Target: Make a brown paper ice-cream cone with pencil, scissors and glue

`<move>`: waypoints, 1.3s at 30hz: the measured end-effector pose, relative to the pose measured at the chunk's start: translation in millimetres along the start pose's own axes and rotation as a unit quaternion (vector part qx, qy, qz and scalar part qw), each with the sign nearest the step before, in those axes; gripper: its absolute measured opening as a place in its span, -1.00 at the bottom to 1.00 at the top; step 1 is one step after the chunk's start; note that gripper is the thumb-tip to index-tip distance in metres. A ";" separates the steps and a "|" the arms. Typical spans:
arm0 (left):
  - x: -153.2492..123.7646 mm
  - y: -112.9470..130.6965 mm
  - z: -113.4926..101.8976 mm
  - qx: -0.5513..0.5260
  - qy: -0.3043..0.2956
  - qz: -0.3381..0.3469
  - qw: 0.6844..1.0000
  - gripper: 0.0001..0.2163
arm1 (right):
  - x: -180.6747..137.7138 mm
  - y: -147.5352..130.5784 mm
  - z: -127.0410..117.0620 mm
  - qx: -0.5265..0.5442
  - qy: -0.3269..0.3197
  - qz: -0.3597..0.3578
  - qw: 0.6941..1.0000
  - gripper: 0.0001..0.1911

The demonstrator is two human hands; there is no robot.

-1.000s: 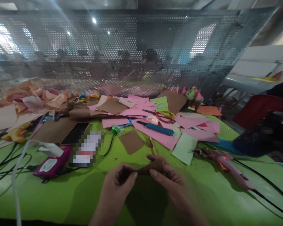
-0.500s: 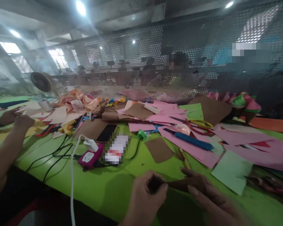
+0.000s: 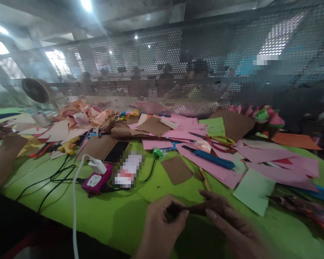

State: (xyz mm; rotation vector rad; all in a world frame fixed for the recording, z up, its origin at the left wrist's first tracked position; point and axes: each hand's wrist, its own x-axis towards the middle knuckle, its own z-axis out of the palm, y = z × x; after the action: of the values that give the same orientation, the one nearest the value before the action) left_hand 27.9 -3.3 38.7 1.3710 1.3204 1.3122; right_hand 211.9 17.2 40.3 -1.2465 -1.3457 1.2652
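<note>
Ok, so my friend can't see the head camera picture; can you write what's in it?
A person's left hand and right hand hold a thin brown piece above a green table. Beyond them lie scissors among pink sheets and other coloured paper. At the left edge is another person's hand.

no readable text, brands or numbers, pale screen [image 3: 129, 169] pixelated into blocks, lettering illegible
</note>
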 end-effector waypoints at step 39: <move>2.8 11.8 -9.7 -0.090 -0.151 -0.105 0.979 -0.68 | -13.1 -21.3 10.3 -0.056 0.010 -0.093 0.994 -0.83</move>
State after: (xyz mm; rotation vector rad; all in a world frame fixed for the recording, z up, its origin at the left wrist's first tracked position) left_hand 19.8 -3.1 52.0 1.2130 1.0780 1.0096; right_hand 201.1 3.6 61.0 -1.1766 -1.4992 1.0566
